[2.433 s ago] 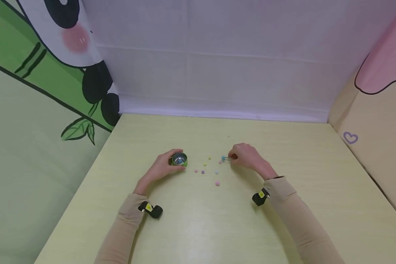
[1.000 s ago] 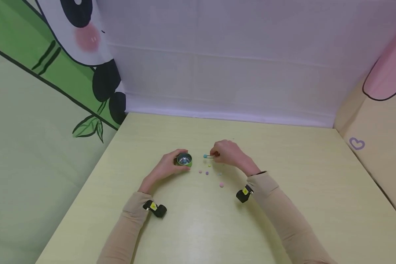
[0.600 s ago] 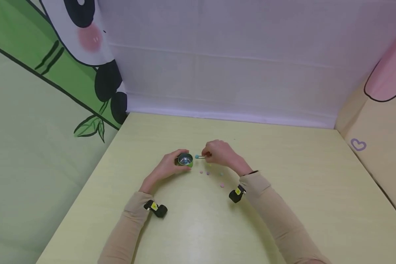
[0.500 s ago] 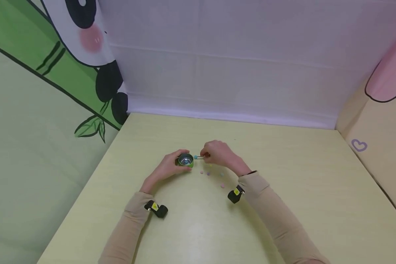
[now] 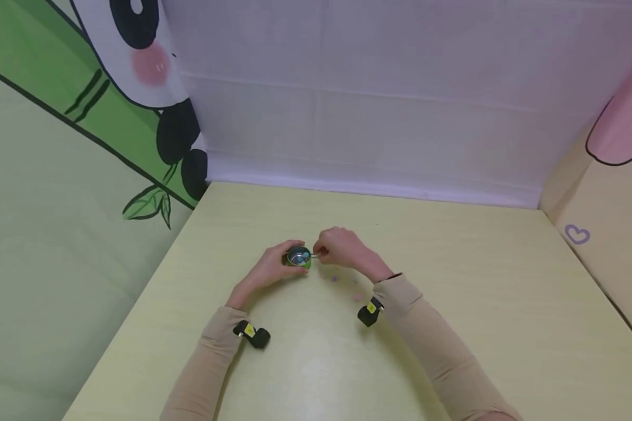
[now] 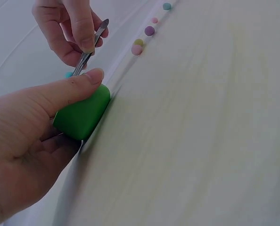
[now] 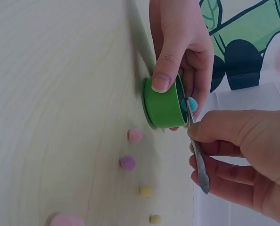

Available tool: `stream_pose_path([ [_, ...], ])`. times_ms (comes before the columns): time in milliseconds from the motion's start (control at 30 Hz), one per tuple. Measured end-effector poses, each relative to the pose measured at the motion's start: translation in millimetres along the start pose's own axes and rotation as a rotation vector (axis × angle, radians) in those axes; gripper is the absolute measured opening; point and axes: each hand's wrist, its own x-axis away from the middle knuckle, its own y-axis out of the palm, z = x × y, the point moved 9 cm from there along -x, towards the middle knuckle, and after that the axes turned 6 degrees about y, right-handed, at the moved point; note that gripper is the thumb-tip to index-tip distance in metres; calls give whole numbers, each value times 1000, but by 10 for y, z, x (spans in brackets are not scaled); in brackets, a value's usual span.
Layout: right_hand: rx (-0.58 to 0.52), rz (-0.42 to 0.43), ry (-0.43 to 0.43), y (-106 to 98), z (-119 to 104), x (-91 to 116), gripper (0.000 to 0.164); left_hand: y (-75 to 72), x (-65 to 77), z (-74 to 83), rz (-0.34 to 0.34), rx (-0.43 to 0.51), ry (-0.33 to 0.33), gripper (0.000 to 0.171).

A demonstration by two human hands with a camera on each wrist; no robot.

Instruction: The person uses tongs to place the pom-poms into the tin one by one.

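Observation:
My left hand [image 5: 268,267] holds a small round green container [image 7: 161,107] with a shiny metal inside, thumb on one side and fingers on the other. My right hand [image 5: 343,248] pinches metal tweezers [image 7: 199,157], their tips at the container's mouth. Between the tips sits a turquoise ball [image 7: 192,104], right at the rim in the right wrist view. In the head view something blue shows inside the container, too small to tell apart. The left wrist view shows the container's green outer wall, with the tweezer tips partly behind my thumb.
Several small balls lie loose on the pale wooden table [image 5: 305,362] near the container: a pink ball [image 7: 135,135], a purple ball [image 7: 127,163], a yellow ball [image 7: 146,190] and a larger pink ball [image 7: 67,220] among them. Printed cloth walls [image 5: 374,117] stand behind and beside the table.
My right hand has moved left, carrying the turquoise ball in the tweezers from among the loose balls to the container's mouth. My left hand keeps its hold on the container.

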Motion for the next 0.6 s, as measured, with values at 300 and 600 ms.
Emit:
stream_pose_path([
  [300, -1, -8, -18, -10, 59, -12, 12, 28, -54, 28, 18, -2, -1, 73],
  [600, 19, -24, -27, -30, 98, -19, 13, 48, -105, 67, 32, 5, -7, 73],
])
